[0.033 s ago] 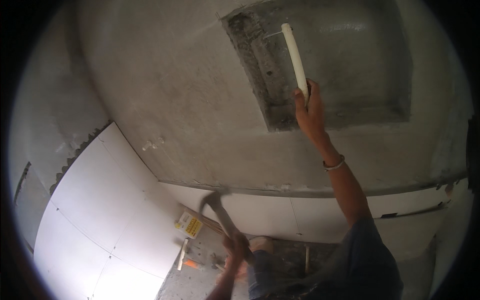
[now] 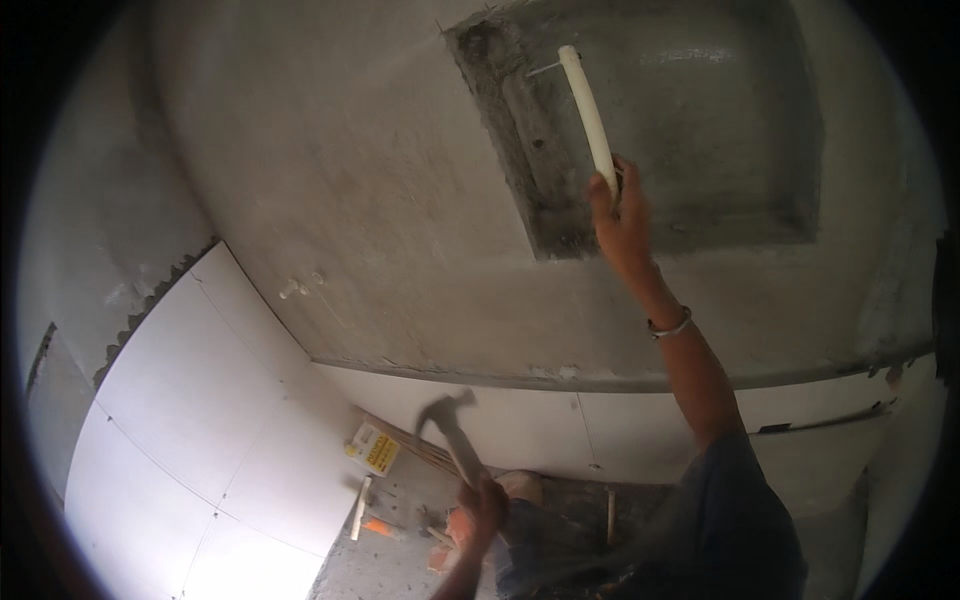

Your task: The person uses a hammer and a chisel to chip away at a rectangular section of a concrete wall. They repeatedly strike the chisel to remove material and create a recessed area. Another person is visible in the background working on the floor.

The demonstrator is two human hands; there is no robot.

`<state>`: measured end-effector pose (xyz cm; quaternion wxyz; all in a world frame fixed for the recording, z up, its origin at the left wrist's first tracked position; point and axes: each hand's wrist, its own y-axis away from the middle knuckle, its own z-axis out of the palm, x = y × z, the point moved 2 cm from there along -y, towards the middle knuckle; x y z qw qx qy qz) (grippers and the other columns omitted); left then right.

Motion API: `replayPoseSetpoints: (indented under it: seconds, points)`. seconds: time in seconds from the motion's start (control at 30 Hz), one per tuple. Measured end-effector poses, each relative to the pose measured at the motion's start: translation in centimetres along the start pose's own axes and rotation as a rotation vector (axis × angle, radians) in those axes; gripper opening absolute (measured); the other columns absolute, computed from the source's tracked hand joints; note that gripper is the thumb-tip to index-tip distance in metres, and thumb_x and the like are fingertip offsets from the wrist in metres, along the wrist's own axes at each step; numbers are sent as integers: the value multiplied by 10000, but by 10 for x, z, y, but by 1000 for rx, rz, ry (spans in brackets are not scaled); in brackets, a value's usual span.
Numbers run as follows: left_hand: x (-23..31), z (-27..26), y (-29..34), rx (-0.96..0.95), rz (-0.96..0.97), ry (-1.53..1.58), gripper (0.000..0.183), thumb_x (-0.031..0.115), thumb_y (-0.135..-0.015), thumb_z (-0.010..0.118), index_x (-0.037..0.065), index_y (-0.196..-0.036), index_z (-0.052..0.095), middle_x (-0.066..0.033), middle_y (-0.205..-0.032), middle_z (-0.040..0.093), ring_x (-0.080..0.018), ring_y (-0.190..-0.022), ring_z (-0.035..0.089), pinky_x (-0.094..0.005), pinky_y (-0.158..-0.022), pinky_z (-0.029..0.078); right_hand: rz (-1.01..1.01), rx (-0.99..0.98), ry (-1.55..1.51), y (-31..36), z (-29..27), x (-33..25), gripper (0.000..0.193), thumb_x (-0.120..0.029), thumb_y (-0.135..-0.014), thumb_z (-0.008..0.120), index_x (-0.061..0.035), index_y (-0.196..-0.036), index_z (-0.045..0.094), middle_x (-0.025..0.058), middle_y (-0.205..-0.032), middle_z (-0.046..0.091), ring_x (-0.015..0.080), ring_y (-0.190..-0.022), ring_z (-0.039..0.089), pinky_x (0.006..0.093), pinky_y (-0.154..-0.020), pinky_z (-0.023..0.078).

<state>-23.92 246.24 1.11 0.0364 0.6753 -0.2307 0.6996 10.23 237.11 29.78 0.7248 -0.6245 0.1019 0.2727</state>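
Raised at the upper right, my right hand (image 2: 622, 215) grips the lower end of a cream-coloured tube (image 2: 587, 112). A thin metal rod (image 2: 543, 69) juts sideways from the tube's top end toward the left border of a dark recess (image 2: 725, 125) in the cement wall. Whether the rod's tip touches the wall, I cannot tell. Lower down, my left hand (image 2: 483, 508) is closed round the handle of a claw hammer (image 2: 460, 450). The hammer's head points up and is slightly blurred, well apart from the tube and the wall.
White tiles (image 2: 200, 420) cover the lower left wall and a band (image 2: 530, 420) below the cement. A yellow-and-white container (image 2: 371, 448) stands in the corner. On the floor lie a white strip (image 2: 361, 508), an orange piece (image 2: 378, 526) and a wooden-handled tool (image 2: 611, 517).
My left hand and the hammer have shifted slightly to the right, and the hammer's head has turned a little. My right hand and the tube have hardly moved.
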Motion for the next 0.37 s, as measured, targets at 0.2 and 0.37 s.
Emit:
replayPoseSetpoints:
  seconds: [0.2, 0.37]
  points:
    - [-133, -8, 95, -213, -364, -352, 460, 379, -861, 594, -58, -1002, 578, -180, -794, 628, -284, -756, 631, -400, -673, 477, -122, 73, 214, -25, -32, -4, 404, -347, -984, 466, 19, -1145, 528, 5, -729, 561, 58, -570, 480, 229, -514, 421]
    - [-158, -22, 115, -337, -594, -556, 500, 386, -833, 632, -21, -1122, 602, -230, -993, 664, -371, -964, 638, -437, -797, 474, -55, -95, 255, -31, -34, -20, 407, -340, -974, 488, -19, -1223, 520, 16, -717, 559, 76, -665, 593, 223, -528, 434]
